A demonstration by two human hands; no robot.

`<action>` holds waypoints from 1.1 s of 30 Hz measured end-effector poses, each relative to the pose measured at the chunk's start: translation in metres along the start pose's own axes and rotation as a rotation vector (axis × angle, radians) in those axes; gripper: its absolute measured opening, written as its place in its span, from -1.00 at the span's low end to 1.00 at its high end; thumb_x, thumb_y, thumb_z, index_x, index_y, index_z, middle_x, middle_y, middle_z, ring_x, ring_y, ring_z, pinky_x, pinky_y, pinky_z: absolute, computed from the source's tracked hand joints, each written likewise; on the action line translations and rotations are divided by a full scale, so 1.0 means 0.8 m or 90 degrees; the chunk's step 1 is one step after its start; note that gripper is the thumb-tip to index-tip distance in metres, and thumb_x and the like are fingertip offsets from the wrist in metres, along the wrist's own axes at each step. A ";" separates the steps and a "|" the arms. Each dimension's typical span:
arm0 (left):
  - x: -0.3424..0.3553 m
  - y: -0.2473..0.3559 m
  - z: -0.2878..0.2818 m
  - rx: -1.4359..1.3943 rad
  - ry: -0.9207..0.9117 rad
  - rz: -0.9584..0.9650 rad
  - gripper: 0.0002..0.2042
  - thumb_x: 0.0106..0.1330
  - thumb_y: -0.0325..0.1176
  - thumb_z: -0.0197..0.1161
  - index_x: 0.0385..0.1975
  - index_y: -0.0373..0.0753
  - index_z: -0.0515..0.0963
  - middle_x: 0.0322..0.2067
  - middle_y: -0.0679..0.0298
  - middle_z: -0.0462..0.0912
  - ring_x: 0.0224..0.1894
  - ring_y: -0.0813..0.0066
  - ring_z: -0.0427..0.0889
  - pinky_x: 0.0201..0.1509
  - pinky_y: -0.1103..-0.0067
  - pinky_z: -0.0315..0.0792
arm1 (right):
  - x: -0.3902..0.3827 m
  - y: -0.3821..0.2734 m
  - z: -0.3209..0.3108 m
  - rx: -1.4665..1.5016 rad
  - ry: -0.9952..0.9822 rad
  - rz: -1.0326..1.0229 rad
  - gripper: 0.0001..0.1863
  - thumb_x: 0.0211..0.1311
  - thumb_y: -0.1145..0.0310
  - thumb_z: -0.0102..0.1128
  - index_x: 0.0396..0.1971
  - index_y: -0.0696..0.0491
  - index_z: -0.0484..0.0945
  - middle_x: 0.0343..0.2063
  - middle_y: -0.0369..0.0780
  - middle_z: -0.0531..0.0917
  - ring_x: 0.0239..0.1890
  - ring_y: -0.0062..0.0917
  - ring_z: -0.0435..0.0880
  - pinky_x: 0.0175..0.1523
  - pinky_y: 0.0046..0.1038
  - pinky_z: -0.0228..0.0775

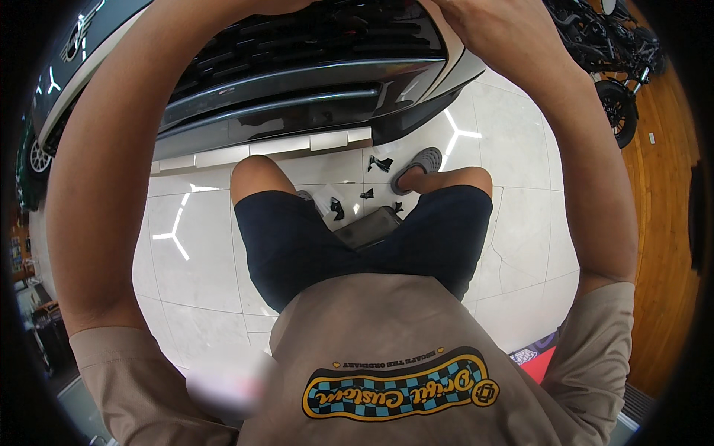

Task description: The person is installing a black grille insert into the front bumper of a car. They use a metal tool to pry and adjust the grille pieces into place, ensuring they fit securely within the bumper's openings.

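Both my arms reach up past the picture's upper edge, to the front of a dark car. My left hand [277, 6] shows only in part at the top, above the black slatted grille [320, 37]. At the grille's right corner, my right hand [467, 16] lies close to a beige-edged body panel [448, 46]. The fingers of both hands are cut off by the frame, so whatever they hold or touch is hidden. Below the grille runs the glossy dark bumper [268, 115], with a pale strip [253, 151] along its lower edge.
I sit with knees apart, a dark grey low seat or case [368, 227] between my thighs. Several torn black scraps [381, 163] lie on the white tiles near my grey clog [427, 158]. A motorcycle [616, 104] stands at the far right, beside wooden flooring [658, 223].
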State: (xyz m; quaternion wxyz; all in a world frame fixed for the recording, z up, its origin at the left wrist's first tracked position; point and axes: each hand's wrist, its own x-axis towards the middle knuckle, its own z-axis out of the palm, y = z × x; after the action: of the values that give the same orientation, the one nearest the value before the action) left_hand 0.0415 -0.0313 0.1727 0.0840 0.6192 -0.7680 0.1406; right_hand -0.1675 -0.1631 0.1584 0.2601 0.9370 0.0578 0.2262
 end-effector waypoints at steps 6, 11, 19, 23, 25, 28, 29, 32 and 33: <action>0.001 0.002 -0.004 -0.017 -0.019 -0.020 -0.86 0.20 -0.37 0.32 -0.44 -0.32 0.70 -0.38 -0.03 0.70 -0.22 -0.08 0.68 -0.05 0.22 0.53 | 0.005 -0.006 -0.001 -0.025 -0.023 -0.008 -0.86 0.23 0.31 0.27 -0.28 0.04 0.60 -0.45 -0.26 0.59 -0.29 -0.39 0.63 -0.17 -0.37 0.49; 0.001 -0.003 0.007 -0.016 0.018 0.000 -0.85 0.21 -0.38 0.30 -0.44 -0.34 0.70 -0.38 -0.04 0.70 -0.22 -0.08 0.68 -0.05 0.22 0.53 | 0.000 -0.009 -0.007 -0.025 -0.033 0.003 -0.87 0.23 0.33 0.25 -0.28 0.04 0.58 -0.45 -0.26 0.58 -0.32 -0.39 0.62 -0.19 -0.36 0.46; 0.002 -0.008 0.011 -0.015 0.008 -0.006 -0.85 0.22 -0.39 0.29 -0.44 -0.35 0.69 -0.37 -0.05 0.71 -0.23 -0.08 0.68 -0.05 0.22 0.53 | -0.001 -0.013 0.002 -0.042 -0.013 0.009 -0.86 0.24 0.35 0.24 -0.25 0.05 0.58 -0.45 -0.27 0.56 -0.33 -0.39 0.60 -0.21 -0.37 0.45; 0.006 0.001 0.005 -0.027 -0.020 -0.046 -0.86 0.22 -0.40 0.29 -0.44 -0.36 0.69 -0.37 -0.04 0.71 -0.23 -0.07 0.68 -0.05 0.23 0.53 | -0.010 -0.011 0.002 -0.033 -0.028 0.017 -0.84 0.21 0.36 0.24 -0.24 0.06 0.57 -0.45 -0.27 0.56 -0.33 -0.39 0.60 -0.20 -0.37 0.45; 0.007 0.002 0.004 -0.030 -0.014 -0.044 -0.85 0.22 -0.40 0.29 -0.43 -0.36 0.69 -0.37 -0.04 0.71 -0.23 -0.06 0.68 -0.05 0.23 0.53 | -0.011 -0.010 0.004 -0.019 -0.022 0.027 -0.83 0.22 0.35 0.24 -0.22 0.07 0.57 -0.44 -0.27 0.55 -0.33 -0.39 0.60 -0.20 -0.37 0.45; 0.000 -0.002 0.006 -0.027 0.020 -0.007 -0.85 0.23 -0.40 0.28 -0.42 -0.36 0.69 -0.37 -0.04 0.71 -0.24 -0.06 0.68 -0.05 0.23 0.53 | -0.012 -0.011 0.012 -0.004 0.007 0.029 -0.80 0.25 0.32 0.25 -0.19 0.07 0.57 -0.44 -0.27 0.55 -0.33 -0.39 0.59 -0.21 -0.36 0.45; 0.002 -0.007 0.010 -0.025 0.018 -0.010 -0.85 0.23 -0.40 0.28 -0.42 -0.37 0.69 -0.37 -0.04 0.71 -0.24 -0.06 0.68 -0.05 0.24 0.53 | -0.012 -0.009 0.018 -0.005 0.016 0.023 -0.79 0.25 0.32 0.26 -0.19 0.08 0.57 -0.44 -0.27 0.54 -0.33 -0.39 0.59 -0.21 -0.36 0.45; 0.002 -0.012 0.014 -0.024 0.022 0.001 -0.85 0.23 -0.40 0.28 -0.42 -0.37 0.69 -0.37 -0.04 0.71 -0.24 -0.06 0.68 -0.05 0.24 0.53 | -0.015 -0.009 0.020 0.007 0.028 0.032 -0.79 0.25 0.32 0.27 -0.17 0.08 0.57 -0.44 -0.27 0.54 -0.33 -0.39 0.59 -0.21 -0.35 0.46; 0.002 -0.009 0.012 -0.024 0.025 0.008 -0.85 0.23 -0.40 0.28 -0.42 -0.37 0.69 -0.37 -0.04 0.71 -0.24 -0.06 0.68 -0.05 0.24 0.53 | -0.016 -0.009 0.020 0.013 0.029 0.040 -0.79 0.25 0.33 0.27 -0.17 0.07 0.57 -0.44 -0.27 0.54 -0.33 -0.39 0.59 -0.21 -0.35 0.46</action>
State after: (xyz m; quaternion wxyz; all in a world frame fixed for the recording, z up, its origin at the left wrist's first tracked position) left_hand 0.0485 -0.0373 0.1649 0.1101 0.6101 -0.7723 0.1386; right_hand -0.1718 -0.1668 0.1375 0.2416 0.9356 0.0368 0.2548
